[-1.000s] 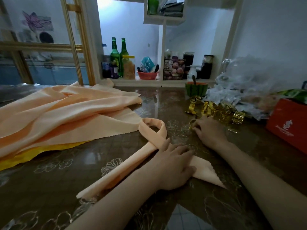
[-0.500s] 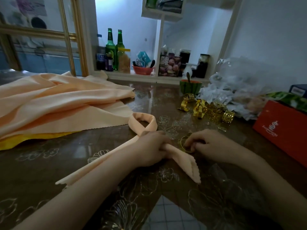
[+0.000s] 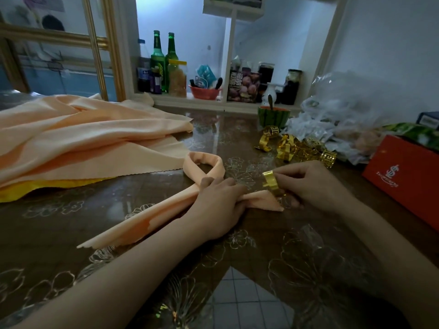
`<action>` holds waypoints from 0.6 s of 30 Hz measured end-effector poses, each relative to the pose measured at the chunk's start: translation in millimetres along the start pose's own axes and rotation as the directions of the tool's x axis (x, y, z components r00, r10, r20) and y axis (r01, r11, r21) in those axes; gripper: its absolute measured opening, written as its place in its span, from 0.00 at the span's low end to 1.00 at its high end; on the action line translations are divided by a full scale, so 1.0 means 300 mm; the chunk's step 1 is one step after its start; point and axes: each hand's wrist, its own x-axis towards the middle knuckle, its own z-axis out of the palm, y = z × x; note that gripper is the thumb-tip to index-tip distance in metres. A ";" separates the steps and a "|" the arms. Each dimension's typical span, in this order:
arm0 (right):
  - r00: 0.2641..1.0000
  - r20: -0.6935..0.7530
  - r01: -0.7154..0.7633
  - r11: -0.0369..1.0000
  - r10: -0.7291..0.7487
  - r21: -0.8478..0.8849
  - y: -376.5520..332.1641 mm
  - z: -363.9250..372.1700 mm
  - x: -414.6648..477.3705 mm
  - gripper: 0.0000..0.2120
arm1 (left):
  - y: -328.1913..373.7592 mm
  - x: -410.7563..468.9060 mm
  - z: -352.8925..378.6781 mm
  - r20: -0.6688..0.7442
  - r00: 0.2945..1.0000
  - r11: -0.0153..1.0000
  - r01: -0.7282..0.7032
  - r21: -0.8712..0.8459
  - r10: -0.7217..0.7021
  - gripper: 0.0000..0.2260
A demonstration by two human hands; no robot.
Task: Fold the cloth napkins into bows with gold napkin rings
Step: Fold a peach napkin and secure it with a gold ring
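Note:
A peach napkin [image 3: 204,163], folded into a narrow band, lies crossed over itself in a loop on the table. My left hand [image 3: 218,207] grips the band at the crossing, fingers curled round it. The band's right tail [image 3: 262,201] points toward my right hand [image 3: 308,186], which pinches a gold napkin ring [image 3: 270,182] upright just above that tail's tip. The other tail [image 3: 123,231] runs down to the left. A heap of gold rings [image 3: 297,148] lies behind my right hand.
A pile of peach cloths over a yellow one [image 3: 78,143] covers the table's left. A red box [image 3: 408,179] stands at the right, crumpled clear plastic [image 3: 351,112] behind it. A watermelon-patterned cup [image 3: 273,116] stands near the shelf with bottles [image 3: 158,60].
My right hand lifted a gold ring off the table and brought it to the right tail's tip. My left hand went from pressing flat to gripping the crossing.

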 end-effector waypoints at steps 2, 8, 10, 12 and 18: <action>0.994 0.095 0.071 0.988 -0.058 -0.140 -0.009 0.049 0.000 0.06 | -0.002 0.001 0.005 -0.006 1.000 0.998 0.003 -0.062 -0.004 0.06; 0.977 0.173 0.197 0.842 -0.126 -0.502 -0.008 0.105 0.012 0.08 | -0.019 -0.009 -0.007 -0.032 0.998 0.952 0.035 -0.304 -0.047 0.11; 0.974 0.193 0.205 0.824 -0.119 -0.528 -0.010 0.106 0.013 0.07 | -0.016 -0.017 -0.003 -0.038 0.997 0.950 0.049 -0.309 -0.064 0.12; 0.973 0.203 0.200 0.822 -0.105 -0.533 -0.003 0.111 0.015 0.08 | -0.020 -0.016 0.004 -0.104 0.989 0.958 0.068 -0.280 -0.101 0.06; 0.967 0.047 0.242 0.844 -0.250 -0.479 0.025 0.116 0.041 0.07 | -0.028 -0.012 -0.020 -0.082 0.997 0.984 -0.024 -0.175 0.010 0.28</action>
